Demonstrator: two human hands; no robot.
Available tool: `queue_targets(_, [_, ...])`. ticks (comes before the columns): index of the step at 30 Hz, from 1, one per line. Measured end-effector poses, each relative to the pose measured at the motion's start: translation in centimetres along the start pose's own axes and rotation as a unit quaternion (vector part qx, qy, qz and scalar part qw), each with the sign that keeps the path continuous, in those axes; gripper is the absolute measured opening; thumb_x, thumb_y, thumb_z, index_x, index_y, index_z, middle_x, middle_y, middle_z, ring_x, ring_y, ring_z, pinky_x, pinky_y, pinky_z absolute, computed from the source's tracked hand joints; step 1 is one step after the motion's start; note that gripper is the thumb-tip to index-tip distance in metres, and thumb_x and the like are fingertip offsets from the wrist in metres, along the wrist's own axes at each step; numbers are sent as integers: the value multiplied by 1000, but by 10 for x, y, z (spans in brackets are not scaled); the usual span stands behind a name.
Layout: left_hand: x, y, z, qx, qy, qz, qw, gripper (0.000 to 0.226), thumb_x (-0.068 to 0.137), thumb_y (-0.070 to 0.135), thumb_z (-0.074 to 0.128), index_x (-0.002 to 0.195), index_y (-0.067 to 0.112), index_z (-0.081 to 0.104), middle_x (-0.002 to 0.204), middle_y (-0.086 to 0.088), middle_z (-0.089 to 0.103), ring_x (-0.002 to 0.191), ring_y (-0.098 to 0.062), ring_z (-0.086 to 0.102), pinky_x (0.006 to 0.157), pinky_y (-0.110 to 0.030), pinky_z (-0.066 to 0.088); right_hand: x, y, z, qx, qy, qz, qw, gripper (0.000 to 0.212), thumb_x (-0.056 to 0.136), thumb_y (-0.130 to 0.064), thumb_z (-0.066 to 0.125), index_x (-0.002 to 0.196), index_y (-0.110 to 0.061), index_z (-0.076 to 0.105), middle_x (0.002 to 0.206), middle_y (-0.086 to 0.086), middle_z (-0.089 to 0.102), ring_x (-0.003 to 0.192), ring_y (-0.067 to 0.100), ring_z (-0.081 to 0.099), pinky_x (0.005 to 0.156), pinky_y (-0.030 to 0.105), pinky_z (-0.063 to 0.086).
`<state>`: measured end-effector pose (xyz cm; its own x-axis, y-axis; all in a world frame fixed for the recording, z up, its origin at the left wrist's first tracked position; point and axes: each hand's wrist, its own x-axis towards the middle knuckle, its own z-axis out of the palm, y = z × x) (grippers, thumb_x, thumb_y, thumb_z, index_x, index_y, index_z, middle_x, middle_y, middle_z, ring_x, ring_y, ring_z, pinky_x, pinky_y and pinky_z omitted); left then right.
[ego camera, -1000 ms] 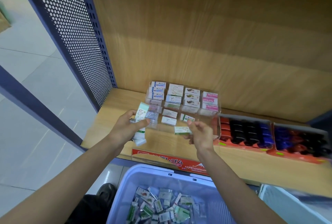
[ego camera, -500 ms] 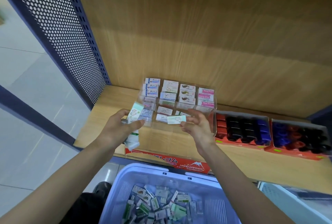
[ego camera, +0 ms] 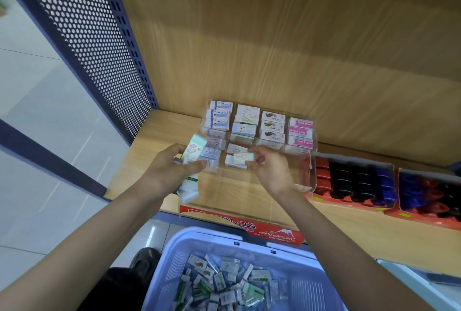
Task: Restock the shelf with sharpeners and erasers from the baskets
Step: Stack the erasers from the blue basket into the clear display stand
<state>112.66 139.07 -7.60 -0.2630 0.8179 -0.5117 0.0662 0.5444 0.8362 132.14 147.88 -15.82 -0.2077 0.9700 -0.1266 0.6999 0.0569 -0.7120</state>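
Note:
A clear acrylic display tray [ego camera: 303,180] sits on the wooden shelf [ego camera: 154,136], with rows of boxed erasers [ego camera: 273,126] in its back compartments. My left hand [ego camera: 169,168] grips a stack of wrapped erasers [ego camera: 193,152] at the tray's left edge. My right hand [ego camera: 272,171] pinches one pale green eraser [ego camera: 243,157] over a front-middle compartment of the tray. Below, a pale blue basket [ego camera: 199,238] holds several loose wrapped erasers [ego camera: 224,283].
Two red cardboard trays of black, blue and red sharpeners [ego camera: 356,180] stand to the right on the shelf. A perforated blue metal side panel [ego camera: 82,36] bounds the shelf on the left. A white basket edge [ego camera: 409,283] shows at bottom right. My shoe [ego camera: 143,260] is on the tiled floor.
My right hand has carried the single eraser up and forward from the tray's front edge to over the front-middle compartment. My left hand keeps its stack at the tray's left side.

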Motion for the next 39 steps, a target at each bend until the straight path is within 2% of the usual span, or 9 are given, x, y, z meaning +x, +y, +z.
queue_targets(8, [-3,9,2,-9,-7,14,1000,23,82,21,72,102,18,60,82,-4,58,60,-12,54,54,-22,43,17,-1,-2,-10,-18,-24,999,23,88,-5,61,111,-11,60,104,1,62,98,16,54,78,20,38])
queue_targets(11, [-5,10,1,-10,-8,15,1000,23,82,21,71,102,19,60,82,-3,58,60,-11,55,53,-21,44,33,3,-4,-172,-95,-139,971,25,88,-9,62,111,-15,69,110,5,66,106,25,49,87,29,33])
queue_targets(15, [-6,11,-2,-14,-3,16,1000,23,82,20,72,102,18,60,83,-5,59,61,-13,55,55,-23,44,52,-6,9,-286,-193,-160,925,26,91,-18,59,113,-31,68,113,3,61,112,25,45,92,33,31])
queue_targets(21, [-5,13,-5,-23,-1,16,1000,27,82,20,72,105,16,60,89,-10,61,64,-16,57,58,-25,45,39,-5,38,-229,-131,-168,950,19,85,-1,56,97,-15,52,107,-1,63,116,21,50,97,29,31])
queue_targets(26, [-6,14,-7,-20,0,18,1000,26,83,20,71,106,16,60,89,-9,61,65,-15,56,50,-19,44,40,-3,22,-87,-94,-127,984,36,87,7,47,117,-10,54,117,7,62,120,24,51,101,40,41])
queue_targets(29, [-7,15,-7,-27,-3,19,999,22,83,19,70,103,18,60,87,-7,61,64,-14,56,52,-20,45,33,-7,8,-275,-175,-158,932,43,88,-1,42,119,-21,63,131,8,52,133,30,32,110,37,28])
queue_targets(32, [-7,15,-5,-25,-4,22,999,17,83,19,70,97,21,60,80,-3,59,60,-11,55,49,-16,45,22,-10,4,-378,-231,-174,880,45,93,-8,38,129,-27,58,147,13,37,145,23,10,117,38,-5])
queue_targets(36, [-7,14,-4,-13,-8,23,1000,15,84,21,70,94,23,59,79,-2,59,59,-10,55,47,-16,44,22,-11,7,-315,-229,-132,912,50,92,-4,36,134,-25,53,148,9,38,144,16,12,117,39,-10])
queue_targets(39, [-9,12,-4,-6,-18,21,1000,18,84,23,70,99,23,60,83,-4,60,63,-12,56,56,-23,45,10,-21,0,-171,-149,-113,967,45,90,1,40,126,-19,59,141,3,47,139,23,26,116,38,15])
